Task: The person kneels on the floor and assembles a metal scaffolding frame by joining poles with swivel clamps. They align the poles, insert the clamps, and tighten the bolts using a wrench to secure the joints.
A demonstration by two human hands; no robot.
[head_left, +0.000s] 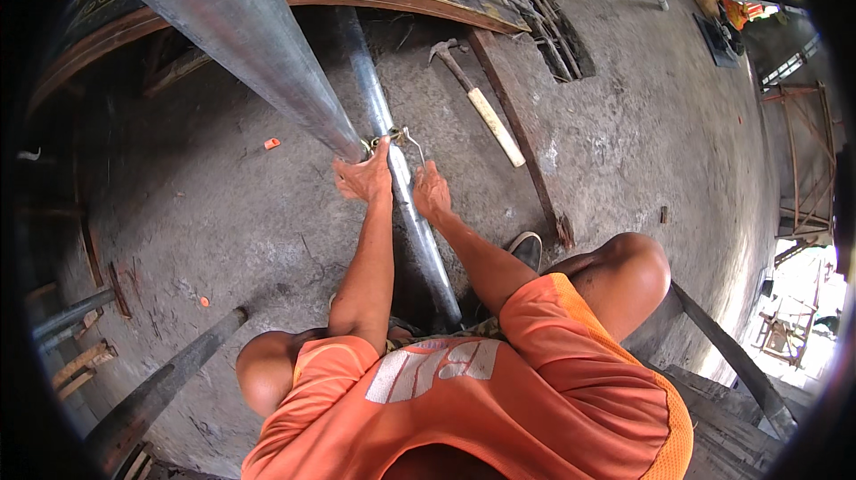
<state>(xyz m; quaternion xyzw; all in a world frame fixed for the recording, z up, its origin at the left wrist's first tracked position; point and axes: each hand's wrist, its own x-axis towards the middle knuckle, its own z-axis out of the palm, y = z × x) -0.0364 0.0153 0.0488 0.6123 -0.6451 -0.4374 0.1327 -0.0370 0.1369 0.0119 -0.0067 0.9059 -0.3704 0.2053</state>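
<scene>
A thick grey metal pipe (241, 34) rises from the floor toward the upper left. Its lower end meets a thinner, shiny pipe (415, 230) lying along the ground between my legs. Where the two join sits a brassy pipe clamp (379, 140). My left hand (364, 177) is closed round the clamp at the upright pipe's foot, its thumb along the clamp; its other fingers are partly hidden. Just right of the lying pipe, my right hand (432, 192) grips a bent metal wrench (414, 143), whose upper end reaches the clamp.
A claw hammer (486, 110) with a pale handle lies beside a wooden beam (522, 137) on the concrete floor. A wood-edged dark panel (401, 0) spans the far side. More pipes (169, 382) stand near my left and right. Orange bits (272, 143) lie at left.
</scene>
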